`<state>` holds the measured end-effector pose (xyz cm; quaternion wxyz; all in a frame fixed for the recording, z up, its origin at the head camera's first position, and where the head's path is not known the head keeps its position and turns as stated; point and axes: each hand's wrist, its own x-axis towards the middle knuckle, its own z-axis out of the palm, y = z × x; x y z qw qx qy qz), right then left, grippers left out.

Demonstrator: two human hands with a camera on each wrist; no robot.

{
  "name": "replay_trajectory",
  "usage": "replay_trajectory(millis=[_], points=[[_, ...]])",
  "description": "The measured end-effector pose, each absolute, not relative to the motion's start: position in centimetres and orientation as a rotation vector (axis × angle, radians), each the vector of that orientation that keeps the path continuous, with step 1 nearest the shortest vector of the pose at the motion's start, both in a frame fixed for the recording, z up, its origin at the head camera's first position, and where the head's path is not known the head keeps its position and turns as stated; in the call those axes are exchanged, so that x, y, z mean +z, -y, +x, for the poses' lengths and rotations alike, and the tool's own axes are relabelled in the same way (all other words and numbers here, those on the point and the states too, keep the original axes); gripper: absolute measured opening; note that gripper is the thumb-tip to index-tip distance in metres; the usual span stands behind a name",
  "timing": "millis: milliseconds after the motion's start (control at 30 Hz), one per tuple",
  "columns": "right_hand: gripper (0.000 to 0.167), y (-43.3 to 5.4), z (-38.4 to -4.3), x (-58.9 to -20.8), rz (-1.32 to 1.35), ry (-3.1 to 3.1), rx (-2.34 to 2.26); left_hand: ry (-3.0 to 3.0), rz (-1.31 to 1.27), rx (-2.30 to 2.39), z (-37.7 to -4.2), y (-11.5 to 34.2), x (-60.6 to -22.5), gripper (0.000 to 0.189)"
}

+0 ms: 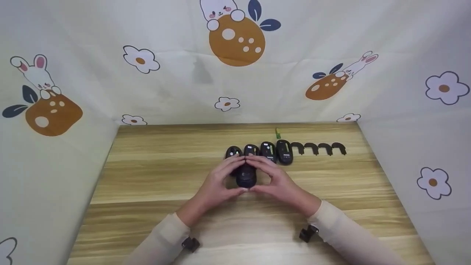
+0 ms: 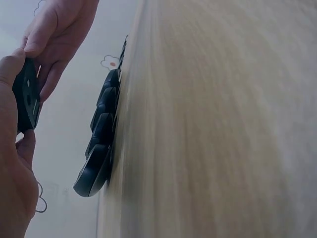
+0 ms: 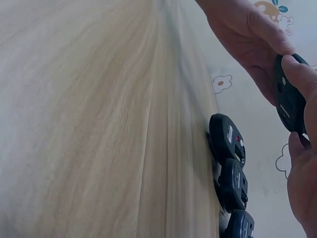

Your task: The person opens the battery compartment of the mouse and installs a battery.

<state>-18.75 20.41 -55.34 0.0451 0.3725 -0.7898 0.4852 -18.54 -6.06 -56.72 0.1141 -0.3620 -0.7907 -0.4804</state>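
Between my two hands is a black computer mouse (image 1: 246, 176), held raised above the table in both wrist views. My left hand (image 1: 217, 184) grips its left side, thumb at the near end and fingers at the far end. From the other side my right hand (image 1: 279, 183) grips it the same way, and the fingertips of both hands meet. The underside of the held mouse (image 3: 289, 96), with a pale label strip, shows in the right wrist view. Just beyond the hands, several black mice (image 1: 284, 152) lie bottom up in a row, partly hidden by the fingers.
To the right of the row lie several black curved covers (image 1: 311, 145), side by side. A small green and yellow battery (image 1: 278, 133) lies behind the mice. The wooden table (image 1: 154, 165) meets patterned cloth walls (image 1: 176, 84) at the back and sides.
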Motion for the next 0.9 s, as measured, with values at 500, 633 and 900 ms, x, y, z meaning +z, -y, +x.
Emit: replay_trajectory(millis=[500,633,900], points=[[0.067,-20.23,-18.32,-55.63,1.067,2.253,1.519,2.169,-1.072,-1.495,-18.68,5.67,-56.71,0.066],[0.056,-20.10,-18.12,-55.47,1.038,2.261,1.493,2.179,-0.999,-1.519,-18.53,5.56,-56.58,0.056],[0.047,-19.56,-17.91,-55.38,1.045,2.208,1.591,2.166,-0.994,-1.573,-18.48,5.25,-56.38,0.046]])
